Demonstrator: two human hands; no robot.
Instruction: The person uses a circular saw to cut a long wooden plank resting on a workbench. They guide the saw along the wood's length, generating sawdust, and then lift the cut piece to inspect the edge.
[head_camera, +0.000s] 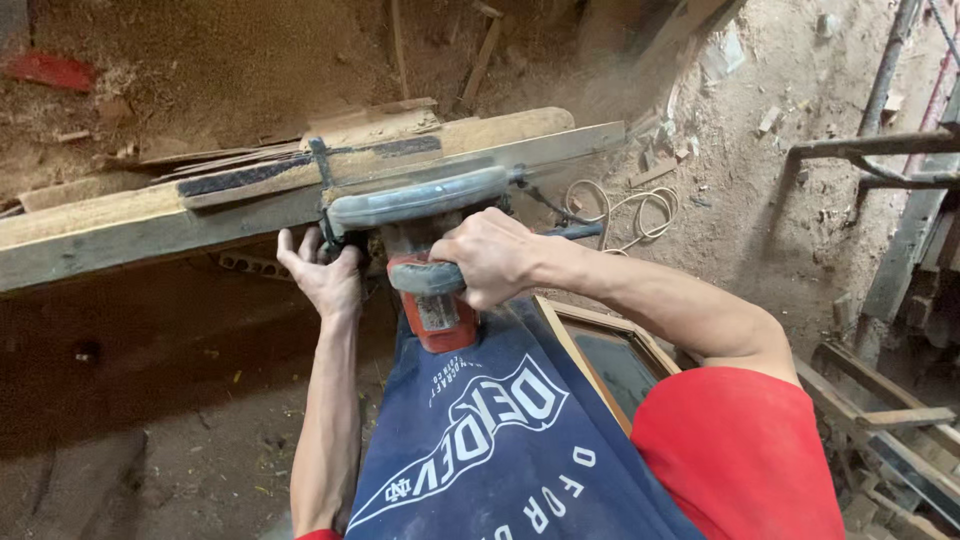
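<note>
Hands (322, 272) (490, 255) grip red power tool (425, 250) against plank (120, 225).

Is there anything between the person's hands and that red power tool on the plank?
Nothing visible. The right hand grips the tool by its handle, and the left hand presses against its side, under the plank. Both touch it directly.

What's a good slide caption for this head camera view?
Both hands, left and right, steady a red power saw against a dusty wooden plank.
</note>
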